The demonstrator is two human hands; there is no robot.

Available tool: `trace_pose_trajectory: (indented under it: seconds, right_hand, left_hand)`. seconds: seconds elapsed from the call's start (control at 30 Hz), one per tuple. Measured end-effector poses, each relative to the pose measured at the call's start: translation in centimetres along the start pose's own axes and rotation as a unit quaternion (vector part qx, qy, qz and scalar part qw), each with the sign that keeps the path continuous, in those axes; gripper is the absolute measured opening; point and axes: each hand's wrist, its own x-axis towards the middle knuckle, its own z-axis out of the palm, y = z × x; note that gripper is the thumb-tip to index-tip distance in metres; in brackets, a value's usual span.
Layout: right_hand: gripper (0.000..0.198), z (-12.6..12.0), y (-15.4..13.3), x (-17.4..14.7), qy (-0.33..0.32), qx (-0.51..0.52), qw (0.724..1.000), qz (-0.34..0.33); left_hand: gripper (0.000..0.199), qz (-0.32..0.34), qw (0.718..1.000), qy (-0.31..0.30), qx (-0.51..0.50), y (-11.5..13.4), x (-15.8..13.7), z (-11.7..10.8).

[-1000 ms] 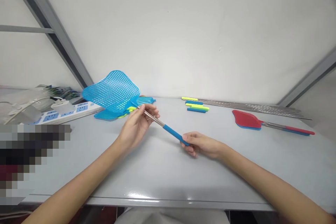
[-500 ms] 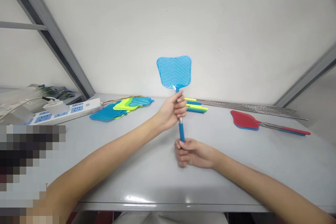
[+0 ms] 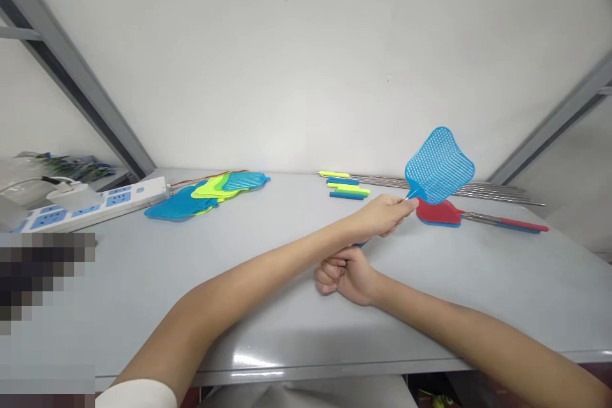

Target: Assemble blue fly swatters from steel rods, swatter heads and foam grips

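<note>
a white wall fills the far side, and before it spreads the grey table i work at. 2 grey frame posts lean inward, 1 at the left and 1 at the right. a bundle of thin metal rods lies along the far right of the table, near the wall. at the far left is a long white power strip with blue sockets, a white adapter plugged into it.

i hold a blue fly swatter off the table, tilted, its mesh head up toward the far right. behind that head lie a red swatter and a blue one beneath it, handles pointing right; i cannot tell whether my swatter touches them. left of centre, a pile of loose mesh heads, blue and yellow, overlaps on the far table.

my left hand reaches across to the right, fingers clamped round the shaft just below the head. my right hand, nearer me, is curled into a fist on the blue grip, only a sliver of it showing. smallest are the yellow and blue loose grips, side by side at far centre, near the rods.
</note>
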Motion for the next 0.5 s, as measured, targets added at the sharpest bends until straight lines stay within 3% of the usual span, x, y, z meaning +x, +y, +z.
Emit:
trace_pose_trajectory:
  seconds: [0.23,0.5]
  right_hand:
    - [0.025,0.3,-0.1,0.1,0.002,0.0,1.0,-0.005]
    - [0.024,0.1,-0.2,0.3,-0.023,0.034,0.999,0.021]
  left_hand:
    - [0.043,-0.008,0.998,-0.069,0.001,0.5,-0.5,-0.4]
    - [0.042,-0.058,0.995,-0.074,0.03,-0.2,-0.2,-1.1]
